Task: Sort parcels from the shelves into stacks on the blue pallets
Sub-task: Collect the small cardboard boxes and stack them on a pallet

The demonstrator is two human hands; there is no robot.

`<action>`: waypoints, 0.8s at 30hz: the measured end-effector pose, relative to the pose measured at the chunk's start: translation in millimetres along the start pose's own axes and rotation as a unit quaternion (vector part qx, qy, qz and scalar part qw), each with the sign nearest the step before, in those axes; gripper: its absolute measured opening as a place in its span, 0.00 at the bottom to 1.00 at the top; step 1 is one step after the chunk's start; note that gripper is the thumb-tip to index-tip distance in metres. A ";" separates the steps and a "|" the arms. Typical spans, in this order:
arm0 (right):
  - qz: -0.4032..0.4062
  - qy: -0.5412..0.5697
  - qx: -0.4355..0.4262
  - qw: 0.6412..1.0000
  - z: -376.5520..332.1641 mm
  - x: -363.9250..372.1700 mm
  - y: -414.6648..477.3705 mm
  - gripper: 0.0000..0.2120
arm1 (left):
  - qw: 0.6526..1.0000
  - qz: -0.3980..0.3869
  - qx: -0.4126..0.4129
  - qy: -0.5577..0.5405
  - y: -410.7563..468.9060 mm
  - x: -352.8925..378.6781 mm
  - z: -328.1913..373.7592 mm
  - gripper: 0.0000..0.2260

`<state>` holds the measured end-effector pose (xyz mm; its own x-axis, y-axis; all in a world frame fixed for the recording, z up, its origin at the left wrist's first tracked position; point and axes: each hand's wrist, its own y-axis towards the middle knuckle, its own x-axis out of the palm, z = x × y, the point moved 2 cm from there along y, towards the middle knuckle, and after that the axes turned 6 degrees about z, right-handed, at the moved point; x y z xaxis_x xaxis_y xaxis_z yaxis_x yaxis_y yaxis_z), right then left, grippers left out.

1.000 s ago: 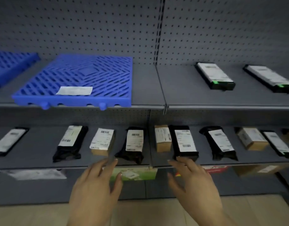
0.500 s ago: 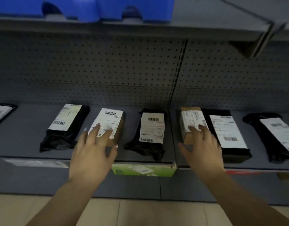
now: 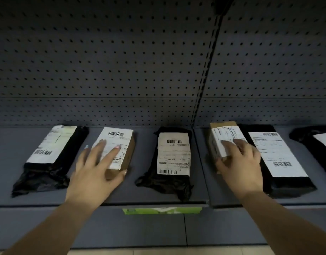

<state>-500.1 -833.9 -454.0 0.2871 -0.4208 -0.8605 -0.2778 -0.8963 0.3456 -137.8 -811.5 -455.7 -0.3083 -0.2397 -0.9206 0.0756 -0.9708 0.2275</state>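
Two brown cardboard parcels with white labels lie on the grey shelf. My left hand rests on the left cardboard parcel, fingers spread straight across its label and thumb against its near right corner. My right hand grips the smaller right cardboard parcel, thumb on its left side and fingers curled over its top. No blue pallet is in view.
Black bag parcels with labels lie beside the boxes: one at far left, one in the middle, one right of my right hand, another at the right edge. A green box sits below the shelf. The pegboard wall stands behind.
The view has dropped and closed in on the middle shelf, so the blue pallets have left the frame. Both hands have reached forward onto the two cardboard parcels.
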 end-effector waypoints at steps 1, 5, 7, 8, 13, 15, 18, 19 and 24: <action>0.002 0.002 -0.002 1.000 0.3 -0.1 1.4 0.24 | 1.000 0.005 0.017 -0.001 1.9 2.0 1.2 0.29; 0.034 0.023 -0.009 0.999 -2.5 -2.6 5.7 0.21 | 0.999 0.006 0.041 0.008 12.1 11.7 5.5 0.27; 0.058 0.036 -0.018 0.997 -5.9 -6.2 4.9 0.20 | 0.999 0.015 0.041 0.008 14.1 12.7 7.0 0.27; 0.069 0.042 -0.024 0.996 -8.0 -8.7 3.0 0.20 | 0.999 0.028 0.046 0.009 13.9 11.2 9.3 0.26; 0.093 0.063 -0.032 0.993 -26.3 -36.3 -25.1 0.20 | 0.995 0.085 0.050 -0.005 -0.7 -4.1 22.7 0.23; 0.091 0.073 -0.022 0.993 -35.0 -51.3 -44.8 0.20 | 0.994 0.097 0.045 -0.019 -15.1 -12.2 27.9 0.23; 0.104 0.107 -0.034 0.988 -51.2 -80.1 -80.1 0.17 | 0.993 0.111 0.041 -0.032 -45.5 -34.8 40.0 0.22; 0.109 0.117 -0.040 0.986 -57.4 -92.8 -93.0 0.17 | 0.992 0.116 0.043 -0.037 -58.5 -45.9 44.9 0.21; 0.128 0.147 -0.068 0.978 -86.6 -173.1 -162.6 0.19 | 0.988 0.139 0.051 -0.038 -142.0 -117.7 68.9 0.21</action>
<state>-425.3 -627.4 -328.8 0.4816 -0.6375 -0.6014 -0.2564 -0.7586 0.5989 -177.6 -645.3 -357.8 -0.3593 -0.4936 -0.7920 0.0737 -0.8610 0.5032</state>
